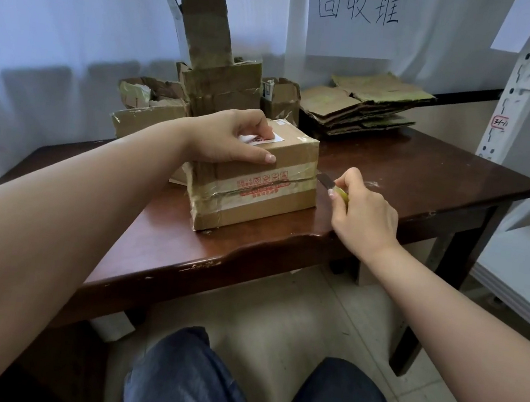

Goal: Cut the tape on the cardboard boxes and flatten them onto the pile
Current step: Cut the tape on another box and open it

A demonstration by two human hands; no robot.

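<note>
On the table (427, 174) one taped box (253, 179) sits near the front edge, with four untaped boxes behind it and one flat pile (361, 109) at the back right. The left hand (234, 137) grips the box's top edge; the right hand (362, 212) is clamped on one knife (327, 182), its blade at the box's right corner. A slip could send the blade toward the left thumb or gouge the table.

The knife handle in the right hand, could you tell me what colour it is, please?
Yellow-green, seen in the head view: the knife handle.
</note>
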